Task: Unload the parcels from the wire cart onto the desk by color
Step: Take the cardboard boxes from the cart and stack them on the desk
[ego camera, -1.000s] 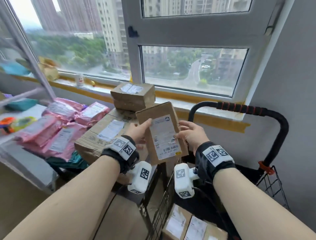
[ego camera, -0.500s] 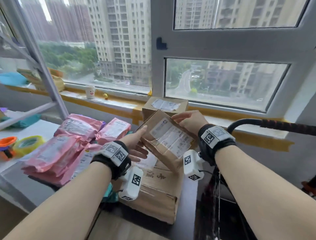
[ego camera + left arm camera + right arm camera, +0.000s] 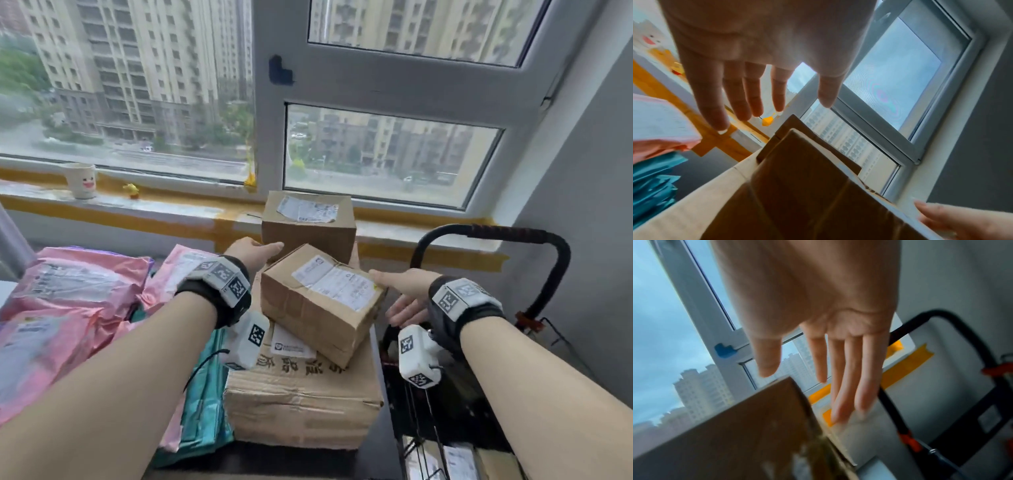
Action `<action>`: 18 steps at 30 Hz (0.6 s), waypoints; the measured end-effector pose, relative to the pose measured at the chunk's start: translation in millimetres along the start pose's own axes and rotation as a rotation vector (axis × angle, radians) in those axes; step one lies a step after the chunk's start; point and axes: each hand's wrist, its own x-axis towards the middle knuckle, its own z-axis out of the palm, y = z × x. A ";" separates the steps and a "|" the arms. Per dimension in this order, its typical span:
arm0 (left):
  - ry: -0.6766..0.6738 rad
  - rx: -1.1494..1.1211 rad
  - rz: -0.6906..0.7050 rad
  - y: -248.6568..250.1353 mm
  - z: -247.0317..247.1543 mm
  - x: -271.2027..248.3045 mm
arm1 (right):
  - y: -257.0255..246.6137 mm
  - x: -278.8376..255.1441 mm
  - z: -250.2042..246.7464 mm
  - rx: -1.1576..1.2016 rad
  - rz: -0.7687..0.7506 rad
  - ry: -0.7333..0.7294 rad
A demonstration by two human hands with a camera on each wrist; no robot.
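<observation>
The small brown box (image 3: 322, 301) lay flat on top of the big box (image 3: 301, 404), its long axis running slantwise from near left to far right, label (image 3: 334, 282) facing up. It was creased cardboard, taped along the side. Behind it sat another brown box (image 3: 308, 222). The left hand (image 3: 255, 251) and right hand (image 3: 402, 294) flanked it, fingers straight and loose, gripping nothing. Pink parcels (image 3: 68, 301) lay left of the big box.

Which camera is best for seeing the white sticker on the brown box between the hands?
The head camera. It looks down on the brown box, so the white sticker lies in full view. The left wrist camera shows only a dark side of the box; the right wrist camera shows a blurry brown side, no sticker.
</observation>
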 end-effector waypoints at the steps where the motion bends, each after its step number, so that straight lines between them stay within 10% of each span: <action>1: -0.042 0.022 0.001 2.2 3.7 3.4 | 0.8 -0.5 2.8 0.018 0.006 -0.040; 18: -0.156 -0.030 -0.106 5.3 -10.8 37.8 | -64.7 54.3 13.5 0.248 -0.105 0.051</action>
